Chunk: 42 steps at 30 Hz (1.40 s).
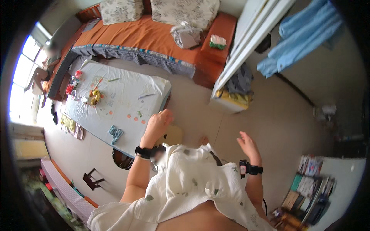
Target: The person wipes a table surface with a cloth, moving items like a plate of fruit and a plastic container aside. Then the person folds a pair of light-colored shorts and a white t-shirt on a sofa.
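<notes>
My left hand [157,125] hangs in the air beside the near right end of the low table [124,109], which wears a white printed cover. Its fingers curl away from me; I see nothing in it, though the palm is hidden. A pale yellow object [173,135], perhaps a stool top, is partly visible beneath that hand. Over the tiled floor [219,124] is my right hand [249,147], empty, fingers a little apart. On the table lie a crumpled blue-green cloth [115,134], a pen-like object [146,96] and a bowl of yellow fruit [94,97].
Behind the table stands a wooden sofa with an orange cover [130,33]. A white door frame [245,40] rises ahead, with blue clothing [297,40] hanging beyond it. Left are a small dark stool [93,179] and a seated person [43,72]. A loaded shelf [306,193] stands right.
</notes>
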Tool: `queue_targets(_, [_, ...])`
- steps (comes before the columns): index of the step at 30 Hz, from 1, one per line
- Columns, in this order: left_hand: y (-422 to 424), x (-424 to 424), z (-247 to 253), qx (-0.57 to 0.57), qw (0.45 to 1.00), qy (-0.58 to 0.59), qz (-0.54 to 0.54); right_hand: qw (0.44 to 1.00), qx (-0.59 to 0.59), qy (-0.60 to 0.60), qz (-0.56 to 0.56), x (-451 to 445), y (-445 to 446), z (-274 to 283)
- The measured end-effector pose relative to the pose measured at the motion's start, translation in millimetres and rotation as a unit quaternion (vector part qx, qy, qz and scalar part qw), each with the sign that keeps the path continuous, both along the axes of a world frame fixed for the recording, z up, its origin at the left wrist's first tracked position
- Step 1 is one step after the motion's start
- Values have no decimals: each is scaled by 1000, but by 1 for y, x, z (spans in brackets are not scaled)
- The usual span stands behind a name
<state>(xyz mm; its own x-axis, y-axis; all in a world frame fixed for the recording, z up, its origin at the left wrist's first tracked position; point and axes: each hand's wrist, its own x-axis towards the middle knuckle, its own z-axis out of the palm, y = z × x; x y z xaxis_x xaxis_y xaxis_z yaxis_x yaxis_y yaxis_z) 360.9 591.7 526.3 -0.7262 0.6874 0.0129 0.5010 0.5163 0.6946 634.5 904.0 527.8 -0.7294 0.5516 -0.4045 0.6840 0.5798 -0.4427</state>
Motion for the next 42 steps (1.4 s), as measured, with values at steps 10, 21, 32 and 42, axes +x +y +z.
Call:
queue_targets(10, [95, -38, 37, 34, 989, -6, 140, 973, -22, 91, 212, -149, 103, 4])
queue_targets(21, [185, -273, -18, 48, 996, 46, 62, 978, -26, 133, 158, -350, 171, 12])
queue_targets(32, [275, -521, -40, 45, 998, -3, -38, 982, -79, 167, 47, -551, 225, 39])
queue_targets(42, [336, -635, -78, 1, 999, 24, -29, 987, -58, 119, 88, -642, 301, 7])
